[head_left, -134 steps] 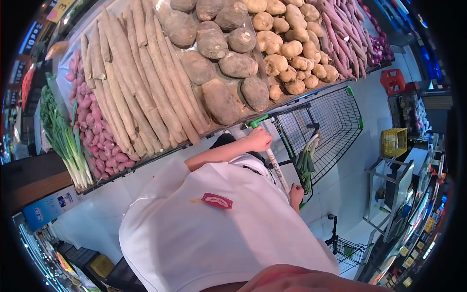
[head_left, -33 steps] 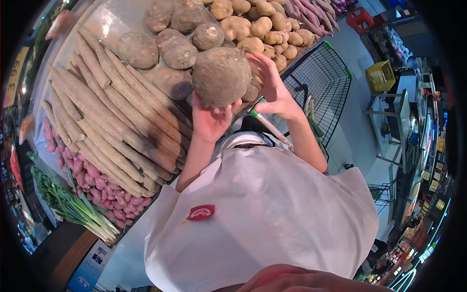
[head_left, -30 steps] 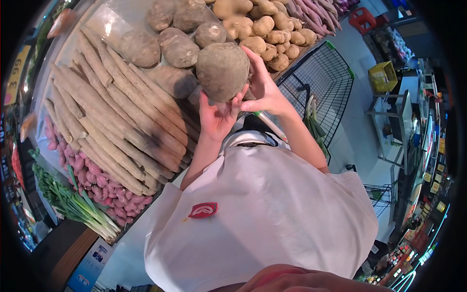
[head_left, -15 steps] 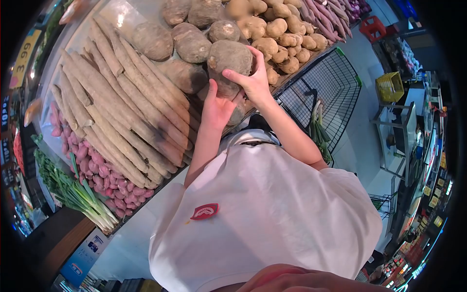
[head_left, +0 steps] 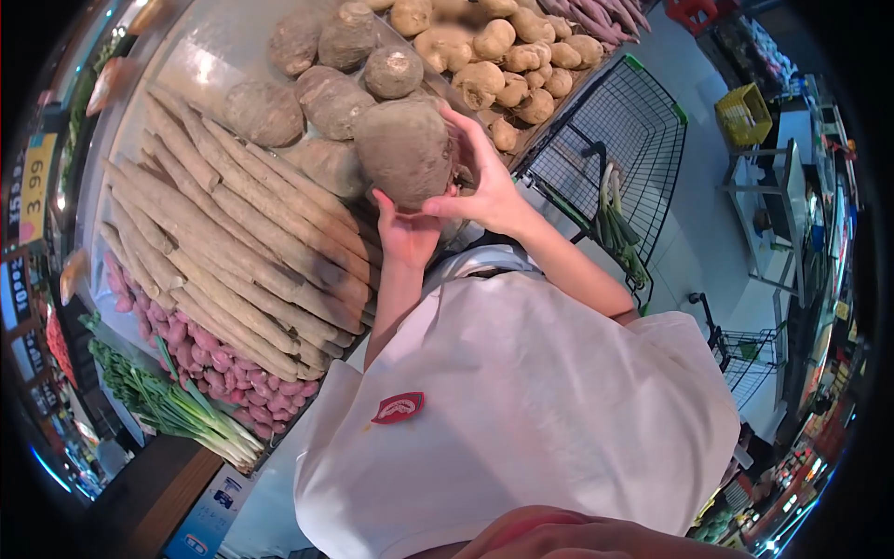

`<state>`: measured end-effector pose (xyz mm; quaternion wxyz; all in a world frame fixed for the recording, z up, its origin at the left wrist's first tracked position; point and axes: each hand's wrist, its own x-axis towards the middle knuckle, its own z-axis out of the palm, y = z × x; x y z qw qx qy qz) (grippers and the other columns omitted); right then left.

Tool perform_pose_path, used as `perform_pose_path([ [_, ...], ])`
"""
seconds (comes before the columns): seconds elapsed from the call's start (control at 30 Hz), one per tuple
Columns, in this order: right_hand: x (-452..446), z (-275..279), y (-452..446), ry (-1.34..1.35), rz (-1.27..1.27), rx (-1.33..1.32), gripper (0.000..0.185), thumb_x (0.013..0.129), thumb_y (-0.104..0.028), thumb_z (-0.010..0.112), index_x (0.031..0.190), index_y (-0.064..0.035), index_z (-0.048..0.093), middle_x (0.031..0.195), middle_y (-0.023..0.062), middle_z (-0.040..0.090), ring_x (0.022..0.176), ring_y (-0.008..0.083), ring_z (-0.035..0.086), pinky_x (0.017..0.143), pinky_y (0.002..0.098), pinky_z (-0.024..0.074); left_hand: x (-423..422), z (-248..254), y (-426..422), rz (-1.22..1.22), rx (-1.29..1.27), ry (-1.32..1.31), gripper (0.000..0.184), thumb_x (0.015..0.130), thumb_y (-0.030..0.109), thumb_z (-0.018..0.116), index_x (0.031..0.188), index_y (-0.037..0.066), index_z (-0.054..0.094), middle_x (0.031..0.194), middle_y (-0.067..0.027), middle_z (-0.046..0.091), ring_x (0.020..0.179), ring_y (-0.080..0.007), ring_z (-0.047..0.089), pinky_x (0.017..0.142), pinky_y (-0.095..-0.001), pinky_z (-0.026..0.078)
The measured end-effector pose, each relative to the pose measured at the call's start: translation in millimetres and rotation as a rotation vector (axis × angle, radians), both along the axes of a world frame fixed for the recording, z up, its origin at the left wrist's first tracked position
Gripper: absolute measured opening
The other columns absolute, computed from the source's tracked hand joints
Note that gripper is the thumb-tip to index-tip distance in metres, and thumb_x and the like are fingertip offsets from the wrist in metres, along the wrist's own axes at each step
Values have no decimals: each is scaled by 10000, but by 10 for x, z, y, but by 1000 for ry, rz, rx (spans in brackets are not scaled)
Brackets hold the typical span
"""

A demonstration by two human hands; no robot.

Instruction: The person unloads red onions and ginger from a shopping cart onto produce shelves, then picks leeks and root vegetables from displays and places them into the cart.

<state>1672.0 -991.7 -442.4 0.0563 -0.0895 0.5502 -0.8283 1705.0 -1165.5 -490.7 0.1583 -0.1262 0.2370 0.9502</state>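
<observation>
A large brown taro root (head_left: pixel 402 154) is held between my two hands above the produce stand. My left hand (head_left: pixel 408 235) supports it from below, fingers curled against its underside. On its right side, my right hand (head_left: pixel 484 182) grips it with the thumb low and the fingers up along the edge. Behind it lie several more taro roots (head_left: pixel 333 101) on the stand. Long brown yams (head_left: pixel 233 233) are heaped to the left, and light brown potatoes (head_left: pixel 494 39) lie to the upper right.
A shopping cart (head_left: pixel 643 121) with green onions (head_left: pixel 616 228) inside stands at the right. Small pink tubers (head_left: pixel 200 354) and leafy greens (head_left: pixel 177 401) lie at the stand's lower left. Farther right are a yellow basket (head_left: pixel 743 114), a metal rack (head_left: pixel 768 219) and another cart (head_left: pixel 747 359).
My hands left the cart handle and took hold of a taro root. Since half a second ago the root has been turned, and my right thumb has moved from its front down to its lower edge.
</observation>
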Motion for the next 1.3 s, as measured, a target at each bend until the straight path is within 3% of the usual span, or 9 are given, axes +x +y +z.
perform_pose_path([
  [0.17, 66, -295, 202, -191, -155, -236, 1022, 709, -164, 974, 1526, -53, 370, 1420, 104, 544, 1347, 215, 514, 1157, 384, 402, -29, 60, 265, -39, -401, 235, 944, 828, 243, 920, 1565, 19, 374, 1506, -111, 521, 1373, -254, 537, 1153, -459, 457],
  [0.4, 345, -567, 1178, -310, -509, -471, 884, 741, -189, 917, 1474, -46, 445, 1385, 117, 592, 1288, 254, 591, 1122, 415, 474, -208, 93, 1084, -415, -685, 223, 928, 861, 127, 875, 1607, 54, 326, 1511, -134, 509, 1339, -225, 550, 1096, -377, 476],
  [0.53, 362, -1003, 2045, -401, -801, -451, 840, 787, -248, 914, 1451, -28, 449, 1377, 136, 588, 1283, 257, 591, 1122, 435, 483, -384, -232, 1291, -550, -1253, 509, 532, 924, 93, 799, 1396, 27, 562, 1295, -124, 658, 1125, -172, 640, 951, -312, 523],
  [0.57, 350, -1209, 2251, -424, -892, -333, 863, 771, -268, 929, 1444, -18, 450, 1375, 144, 587, 1279, 263, 592, 1115, 429, 484, -362, -202, 1395, -509, -1311, 504, 314, 931, 95, 781, 1214, 16, 669, 1067, -85, 733, 976, -139, 679, 876, -293, 538],
  [0.67, 323, -2153, 2763, -517, -1099, 100, 952, 710, -336, 975, 1426, 12, 453, 1362, 167, 589, 1262, 277, 595, 1094, 413, 485, -273, -413, 1581, -680, -1395, 652, 248, 933, 80, 757, 1162, 21, 682, 953, -73, 736, 881, -142, 696, 810, -293, 546],
  [0.73, 280, -2792, 2973, -576, -1139, 486, 1039, 649, -394, 1008, 1418, 33, 455, 1342, 181, 594, 1245, 284, 599, 1081, 404, 484, -159, -624, 1745, -704, -1401, 757, 163, 940, 49, 711, 1096, 12, 682, 907, -114, 718, 825, -227, 710, 757, -331, 553],
  [0.9, 123, -4001, 3122, -726, -847, 981, 1131, 553, -501, 1001, 1413, 3, 465, 1320, 264, 616, 1227, 434, 607, 1045, 490, 513, -28, -1355, 1776, -687, -1656, 933, 98, 901, 73, 716, 991, 59, 679, 857, -100, 692, 786, -304, 686, 715, -414, 531],
  [1.07, -166, -4870, 3109, -781, -430, 1194, 1117, 577, -452, 991, 1470, -124, 406, 1377, 200, 569, 1309, 413, 543, 1065, 552, 477, 51, -1609, 1871, -591, -2021, 1117, 147, 818, 192, 794, 813, 133, 660, 725, -27, 663, 650, -250, 659, 632, -385, 501],
  [1.3, -298, -5729, 2880, -806, -164, 1353, 1060, 603, -402, 971, 1460, -177, 390, 1402, 153, 498, 1329, 395, 501, 1058, 593, 461, 88, -1754, 1857, -547, -2084, 1080, 184, 740, 152, 780, 698, 155, 601, 629, -6, 576, 532, -238, 572, 537, -368, 432],
])
